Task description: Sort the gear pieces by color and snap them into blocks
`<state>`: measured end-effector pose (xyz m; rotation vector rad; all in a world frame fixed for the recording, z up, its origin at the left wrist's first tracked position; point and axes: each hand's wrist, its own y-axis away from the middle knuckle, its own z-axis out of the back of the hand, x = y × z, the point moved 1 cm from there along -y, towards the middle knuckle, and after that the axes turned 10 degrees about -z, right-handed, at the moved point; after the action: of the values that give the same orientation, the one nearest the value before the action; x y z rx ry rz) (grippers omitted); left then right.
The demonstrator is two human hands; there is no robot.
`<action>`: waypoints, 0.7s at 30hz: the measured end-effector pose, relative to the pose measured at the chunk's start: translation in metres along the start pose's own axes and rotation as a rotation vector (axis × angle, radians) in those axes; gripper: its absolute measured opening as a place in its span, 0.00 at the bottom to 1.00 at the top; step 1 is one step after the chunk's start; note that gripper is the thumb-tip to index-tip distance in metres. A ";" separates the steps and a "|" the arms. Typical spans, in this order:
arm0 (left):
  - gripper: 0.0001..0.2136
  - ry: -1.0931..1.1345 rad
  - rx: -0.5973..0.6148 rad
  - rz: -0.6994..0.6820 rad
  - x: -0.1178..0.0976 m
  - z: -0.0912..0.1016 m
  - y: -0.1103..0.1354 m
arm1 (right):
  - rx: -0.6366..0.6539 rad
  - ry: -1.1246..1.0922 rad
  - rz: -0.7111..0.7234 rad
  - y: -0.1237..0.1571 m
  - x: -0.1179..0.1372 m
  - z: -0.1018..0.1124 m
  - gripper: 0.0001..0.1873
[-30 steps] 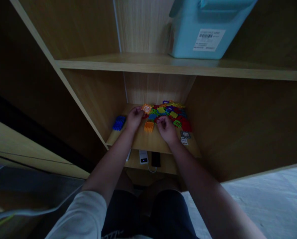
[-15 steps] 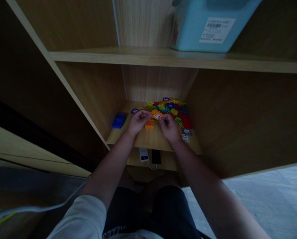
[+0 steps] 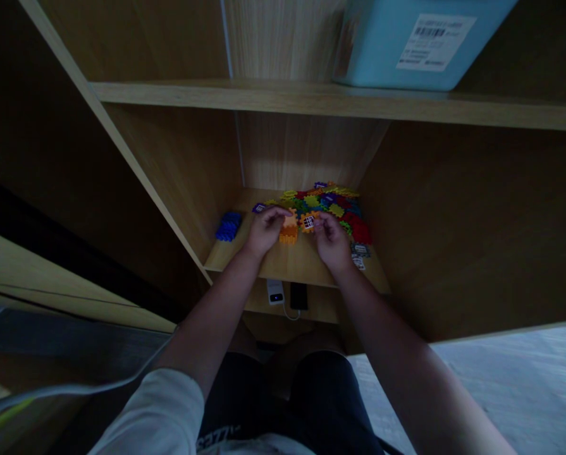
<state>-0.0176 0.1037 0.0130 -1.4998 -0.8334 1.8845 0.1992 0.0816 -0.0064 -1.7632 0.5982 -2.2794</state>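
Note:
A heap of coloured interlocking plastic tiles [image 3: 336, 207] lies at the back of a low wooden shelf [image 3: 292, 260]. My left hand [image 3: 264, 230] rests on the shelf with its fingers pinched on an orange tile stack [image 3: 289, 231]. Just to the right, my right hand [image 3: 332, 239] is closed on an orange tile with a white window print [image 3: 307, 222], held beside the stack. The two hands are a few centimetres apart in front of the heap.
A blue tile stack [image 3: 228, 226] sits at the shelf's left. Small printed cards [image 3: 360, 255] lie at the right. A white power bank [image 3: 275, 291] and a dark phone [image 3: 298, 295] lie on the shelf below. A light blue bin [image 3: 406, 44] stands on the upper shelf.
My left hand brought an orange tile from the heap's left edge toward the middle. The right hand now holds the window-print tile beside the orange stack. The camera tilted slightly down.

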 end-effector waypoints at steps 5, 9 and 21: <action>0.09 0.044 0.143 -0.066 -0.011 -0.005 0.000 | 0.029 0.118 0.082 0.005 0.014 0.002 0.24; 0.16 0.075 0.155 -0.066 -0.015 -0.009 -0.001 | 0.053 0.210 0.142 0.008 0.021 0.003 0.20; 0.21 0.012 -0.090 0.016 -0.014 -0.003 -0.005 | 0.084 0.266 0.266 0.007 0.024 0.000 0.19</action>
<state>-0.0113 0.0963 0.0250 -1.5745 -0.9140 1.8700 0.1923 0.0659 0.0123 -1.2663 0.7230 -2.3249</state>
